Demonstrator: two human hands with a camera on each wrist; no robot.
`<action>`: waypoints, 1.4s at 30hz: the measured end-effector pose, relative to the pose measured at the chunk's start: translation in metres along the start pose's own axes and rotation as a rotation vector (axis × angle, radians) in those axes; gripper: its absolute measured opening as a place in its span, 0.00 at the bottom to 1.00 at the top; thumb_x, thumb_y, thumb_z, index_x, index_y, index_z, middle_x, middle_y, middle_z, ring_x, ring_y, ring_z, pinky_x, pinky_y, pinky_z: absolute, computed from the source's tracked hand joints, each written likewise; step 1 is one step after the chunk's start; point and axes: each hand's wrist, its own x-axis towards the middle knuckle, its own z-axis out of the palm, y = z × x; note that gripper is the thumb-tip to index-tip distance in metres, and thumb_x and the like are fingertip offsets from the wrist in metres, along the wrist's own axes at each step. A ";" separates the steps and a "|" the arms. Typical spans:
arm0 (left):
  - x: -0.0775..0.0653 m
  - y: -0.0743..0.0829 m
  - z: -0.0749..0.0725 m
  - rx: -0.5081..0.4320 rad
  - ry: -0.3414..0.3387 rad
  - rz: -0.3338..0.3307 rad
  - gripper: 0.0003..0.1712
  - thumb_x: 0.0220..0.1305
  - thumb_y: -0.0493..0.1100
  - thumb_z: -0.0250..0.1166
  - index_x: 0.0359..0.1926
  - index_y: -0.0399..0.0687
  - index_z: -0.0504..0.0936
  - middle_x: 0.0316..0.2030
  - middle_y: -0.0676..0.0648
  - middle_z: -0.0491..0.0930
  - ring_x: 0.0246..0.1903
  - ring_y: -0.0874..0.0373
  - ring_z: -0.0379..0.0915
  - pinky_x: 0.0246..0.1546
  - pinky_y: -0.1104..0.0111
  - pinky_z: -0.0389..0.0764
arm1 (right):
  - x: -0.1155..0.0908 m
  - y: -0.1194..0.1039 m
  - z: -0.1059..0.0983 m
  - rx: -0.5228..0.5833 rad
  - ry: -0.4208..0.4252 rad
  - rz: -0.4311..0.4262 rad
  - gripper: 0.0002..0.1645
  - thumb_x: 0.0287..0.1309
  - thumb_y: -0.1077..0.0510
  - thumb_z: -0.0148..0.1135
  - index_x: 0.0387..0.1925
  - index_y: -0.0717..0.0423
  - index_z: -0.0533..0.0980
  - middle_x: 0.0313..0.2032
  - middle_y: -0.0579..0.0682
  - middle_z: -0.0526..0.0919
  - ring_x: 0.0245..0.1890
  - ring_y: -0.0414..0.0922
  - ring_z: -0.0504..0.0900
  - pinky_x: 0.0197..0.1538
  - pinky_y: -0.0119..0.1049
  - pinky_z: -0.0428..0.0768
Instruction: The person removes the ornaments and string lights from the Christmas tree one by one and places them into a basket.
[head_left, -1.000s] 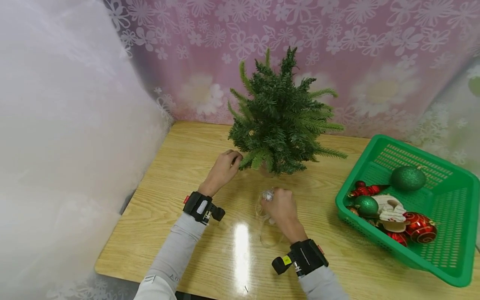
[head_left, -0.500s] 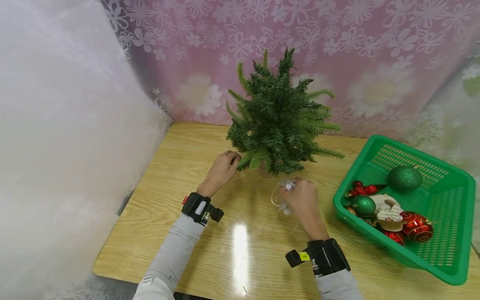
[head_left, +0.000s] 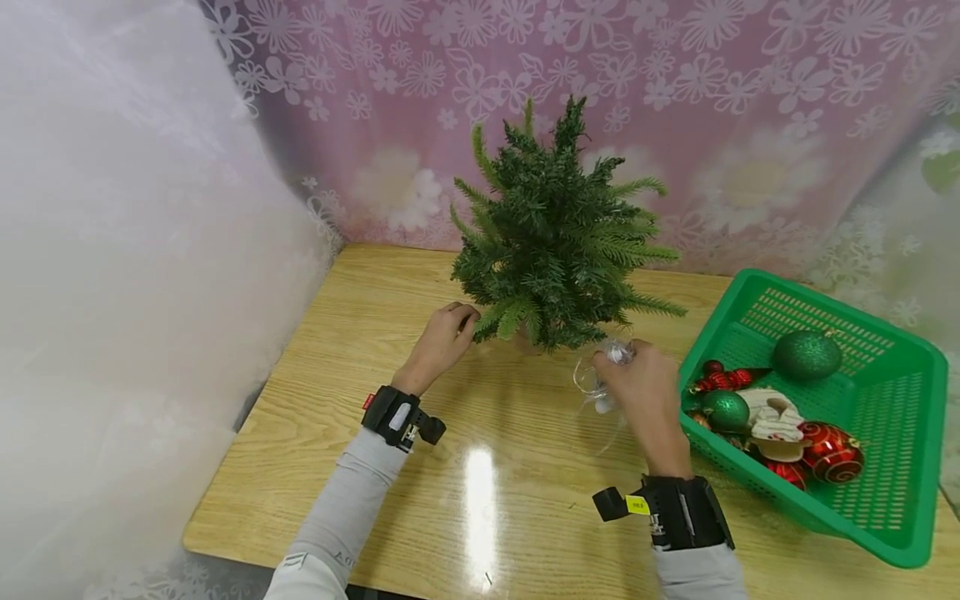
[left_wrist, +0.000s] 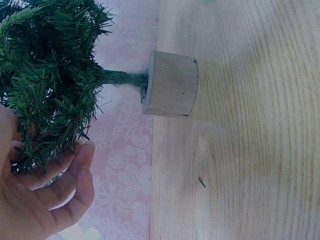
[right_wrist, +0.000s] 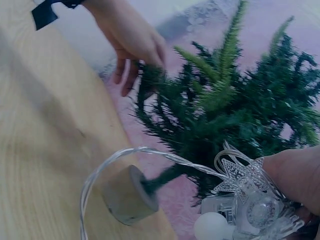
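A small artificial Christmas tree [head_left: 558, 242] stands at the back of the table on a round wooden base [left_wrist: 172, 84]. My left hand [head_left: 440, 343] grips the tip of a low branch [left_wrist: 55, 115] on the tree's left side, with fingers curled beneath it. To the right of the base, my right hand [head_left: 647, 400] holds a bundle of string lights [right_wrist: 250, 185] with clear wire. A clear star, a clear ball and a white ball bulb show in the bundle in the right wrist view. One loop of wire hangs away from the fingers.
On the right stands a green plastic basket [head_left: 911, 417] with a green glitter ball [head_left: 807, 355], a red swirled ball [head_left: 832, 452] and several other ornaments. A flowered pink curtain [head_left: 420, 108] hangs behind the table [head_left: 360, 333]. White sheeting [head_left: 135, 250] bounds the left side.
My right hand has moved to the right and slightly back with the string lights, toward the basket's left edge. My left hand has stayed at the branch.
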 end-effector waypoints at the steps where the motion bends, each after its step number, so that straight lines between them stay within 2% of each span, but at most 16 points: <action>1: 0.000 0.000 0.000 0.000 0.000 0.001 0.16 0.76 0.40 0.48 0.47 0.36 0.81 0.35 0.43 0.77 0.26 0.57 0.71 0.27 0.66 0.73 | 0.000 0.000 -0.003 -0.006 0.010 0.006 0.21 0.58 0.49 0.62 0.29 0.67 0.79 0.16 0.59 0.79 0.10 0.46 0.74 0.13 0.38 0.72; 5: -0.001 0.000 0.000 0.000 -0.002 -0.002 0.16 0.76 0.40 0.48 0.48 0.36 0.80 0.36 0.43 0.77 0.26 0.58 0.71 0.28 0.66 0.73 | 0.002 0.002 -0.014 -0.026 0.044 0.029 0.23 0.59 0.47 0.62 0.30 0.67 0.79 0.18 0.60 0.79 0.11 0.48 0.74 0.14 0.39 0.71; 11: -0.002 0.000 0.000 -0.005 -0.002 -0.010 0.16 0.76 0.40 0.48 0.49 0.36 0.80 0.38 0.42 0.77 0.27 0.57 0.72 0.28 0.66 0.73 | 0.007 0.012 -0.026 -0.052 0.098 0.062 0.24 0.59 0.45 0.60 0.19 0.60 0.72 0.14 0.55 0.73 0.12 0.49 0.70 0.14 0.39 0.68; 19: -0.003 -0.001 0.001 -0.008 -0.007 -0.012 0.16 0.76 0.39 0.48 0.50 0.35 0.80 0.38 0.41 0.78 0.28 0.57 0.73 0.29 0.66 0.74 | 0.012 0.034 -0.039 -0.036 0.141 0.133 0.31 0.61 0.40 0.57 0.14 0.56 0.62 0.11 0.50 0.59 0.20 0.53 0.61 0.24 0.42 0.59; 23: -0.003 -0.002 0.001 -0.016 -0.006 -0.015 0.17 0.76 0.40 0.48 0.50 0.35 0.80 0.38 0.41 0.78 0.28 0.57 0.73 0.29 0.66 0.74 | 0.014 0.045 -0.046 0.012 0.192 0.170 0.32 0.61 0.39 0.57 0.14 0.57 0.61 0.10 0.50 0.57 0.21 0.54 0.61 0.31 0.42 0.56; 25: -0.004 -0.002 0.001 -0.020 -0.007 -0.018 0.17 0.76 0.40 0.48 0.50 0.35 0.80 0.37 0.42 0.78 0.27 0.57 0.73 0.28 0.66 0.74 | 0.015 0.051 -0.050 0.041 0.218 0.200 0.33 0.61 0.39 0.57 0.15 0.59 0.62 0.11 0.52 0.58 0.25 0.57 0.63 0.35 0.44 0.58; 27: -0.004 -0.003 0.002 -0.021 -0.009 -0.021 0.17 0.76 0.40 0.48 0.50 0.36 0.80 0.37 0.42 0.78 0.27 0.57 0.73 0.28 0.66 0.74 | 0.016 0.056 -0.054 0.077 0.237 0.241 0.32 0.61 0.39 0.57 0.15 0.60 0.64 0.13 0.57 0.62 0.35 0.63 0.67 0.40 0.47 0.60; 29: -0.004 -0.003 0.002 -0.020 -0.011 -0.024 0.17 0.76 0.40 0.47 0.50 0.36 0.80 0.37 0.42 0.77 0.27 0.57 0.72 0.28 0.66 0.73 | 0.016 0.062 -0.059 0.116 0.253 0.281 0.33 0.61 0.40 0.58 0.15 0.61 0.65 0.20 0.63 0.69 0.48 0.67 0.66 0.47 0.53 0.63; 31: -0.004 -0.004 0.003 -0.017 -0.011 -0.024 0.17 0.76 0.40 0.47 0.50 0.36 0.80 0.36 0.43 0.77 0.26 0.57 0.71 0.27 0.66 0.73 | 0.017 0.069 -0.062 0.138 0.277 0.307 0.33 0.60 0.40 0.58 0.14 0.62 0.64 0.20 0.63 0.68 0.48 0.66 0.66 0.47 0.52 0.64; 33: -0.004 -0.004 0.003 -0.015 -0.009 -0.022 0.17 0.76 0.39 0.47 0.50 0.36 0.80 0.35 0.43 0.77 0.26 0.57 0.70 0.27 0.66 0.72 | 0.019 0.076 -0.066 0.140 0.301 0.334 0.34 0.60 0.39 0.58 0.13 0.60 0.62 0.15 0.58 0.65 0.37 0.62 0.68 0.40 0.47 0.64; 36: -0.004 -0.004 0.003 -0.013 -0.008 -0.020 0.17 0.76 0.39 0.47 0.50 0.36 0.80 0.35 0.43 0.77 0.25 0.57 0.70 0.27 0.66 0.71 | 0.019 0.089 -0.071 0.140 0.320 0.371 0.35 0.60 0.39 0.58 0.13 0.59 0.58 0.12 0.53 0.54 0.29 0.53 0.60 0.34 0.42 0.52; 38: -0.004 -0.004 0.003 -0.009 -0.010 -0.020 0.17 0.76 0.39 0.47 0.50 0.36 0.80 0.34 0.43 0.77 0.25 0.57 0.70 0.27 0.66 0.71 | 0.018 0.098 -0.073 0.146 0.313 0.411 0.34 0.60 0.39 0.56 0.14 0.59 0.59 0.19 0.60 0.66 0.35 0.58 0.63 0.35 0.41 0.54; 40: -0.004 -0.005 0.003 -0.003 -0.011 -0.021 0.17 0.76 0.40 0.47 0.50 0.36 0.80 0.34 0.43 0.77 0.25 0.57 0.70 0.27 0.66 0.71 | 0.016 0.109 -0.074 0.147 0.313 0.437 0.33 0.60 0.40 0.55 0.14 0.60 0.59 0.26 0.64 0.66 0.41 0.58 0.61 0.37 0.43 0.53; 42: -0.004 -0.004 0.003 0.001 -0.012 -0.026 0.17 0.76 0.40 0.47 0.51 0.35 0.80 0.34 0.43 0.77 0.25 0.56 0.70 0.27 0.66 0.71 | 0.014 0.118 -0.073 0.129 0.324 0.448 0.31 0.60 0.42 0.55 0.14 0.60 0.60 0.27 0.65 0.66 0.42 0.60 0.61 0.36 0.44 0.53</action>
